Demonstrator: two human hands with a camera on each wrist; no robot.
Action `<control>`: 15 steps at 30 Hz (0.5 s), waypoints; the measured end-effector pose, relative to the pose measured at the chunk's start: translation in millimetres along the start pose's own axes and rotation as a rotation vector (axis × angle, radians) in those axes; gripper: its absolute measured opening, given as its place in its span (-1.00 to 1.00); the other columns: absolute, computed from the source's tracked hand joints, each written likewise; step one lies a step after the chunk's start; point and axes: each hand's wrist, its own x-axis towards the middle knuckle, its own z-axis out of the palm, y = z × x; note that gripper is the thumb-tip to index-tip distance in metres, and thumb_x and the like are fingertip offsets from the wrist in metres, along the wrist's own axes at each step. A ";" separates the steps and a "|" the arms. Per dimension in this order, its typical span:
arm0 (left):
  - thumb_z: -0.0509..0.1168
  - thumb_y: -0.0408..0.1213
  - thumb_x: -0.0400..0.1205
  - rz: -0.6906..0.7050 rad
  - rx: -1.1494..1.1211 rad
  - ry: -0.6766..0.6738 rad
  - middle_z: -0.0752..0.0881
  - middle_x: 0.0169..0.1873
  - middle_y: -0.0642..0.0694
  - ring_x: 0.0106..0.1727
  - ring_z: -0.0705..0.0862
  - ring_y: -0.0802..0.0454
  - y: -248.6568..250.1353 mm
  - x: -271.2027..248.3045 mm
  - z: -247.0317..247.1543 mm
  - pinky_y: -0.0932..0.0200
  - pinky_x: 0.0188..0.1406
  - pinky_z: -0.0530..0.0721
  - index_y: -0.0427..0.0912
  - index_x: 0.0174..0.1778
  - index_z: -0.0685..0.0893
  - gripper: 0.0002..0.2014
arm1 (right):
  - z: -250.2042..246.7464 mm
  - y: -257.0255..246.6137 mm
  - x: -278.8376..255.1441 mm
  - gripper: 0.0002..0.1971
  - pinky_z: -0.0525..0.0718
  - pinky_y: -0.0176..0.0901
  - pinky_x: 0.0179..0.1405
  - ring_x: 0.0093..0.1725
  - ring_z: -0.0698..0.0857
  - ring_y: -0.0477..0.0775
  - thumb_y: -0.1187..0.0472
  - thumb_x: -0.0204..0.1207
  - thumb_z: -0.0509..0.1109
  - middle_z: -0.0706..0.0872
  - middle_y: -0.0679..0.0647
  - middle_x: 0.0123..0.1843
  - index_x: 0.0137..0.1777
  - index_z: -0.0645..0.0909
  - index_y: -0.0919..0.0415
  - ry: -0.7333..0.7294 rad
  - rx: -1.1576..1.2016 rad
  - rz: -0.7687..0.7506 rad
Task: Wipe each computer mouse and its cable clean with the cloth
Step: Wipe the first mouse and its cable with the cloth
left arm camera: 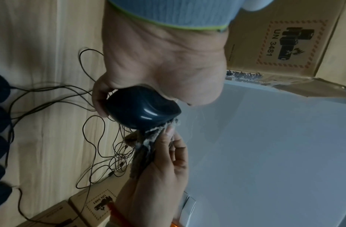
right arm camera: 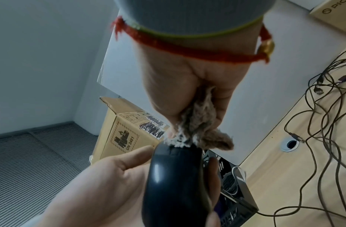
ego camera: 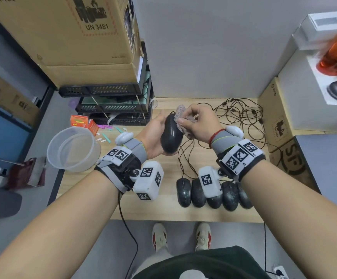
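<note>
Held above the desk [ego camera: 87, 200], a glossy black mouse [ego camera: 171, 135] sits cradled in the left hand [ego camera: 153, 137], fingers curled round its sides. The right hand [ego camera: 198, 125] pinches a soft, bunched cloth [ego camera: 180, 114] against its front end (the shell looks light, hard and probably slippery, so gripping the flanks seems wise).

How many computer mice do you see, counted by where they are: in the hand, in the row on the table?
Mouse held in the left hand: 1
Dusty mice in the row at the table's near edge: 5
Total: 6
</note>
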 end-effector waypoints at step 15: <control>0.06 0.11 0.81 0.013 0.023 0.030 0.66 -0.06 -0.13 -0.09 0.63 -0.12 -2.9 10.7 -8.9 -0.19 -0.09 0.70 0.06 0.41 0.57 -0.64 | -2.9 -27.3 -10.9 -0.84 0.64 -0.13 -0.53 -0.44 0.70 0.20 0.24 0.41 0.63 0.73 0.07 -0.28 -0.17 0.69 0.05 -0.125 0.127 -0.061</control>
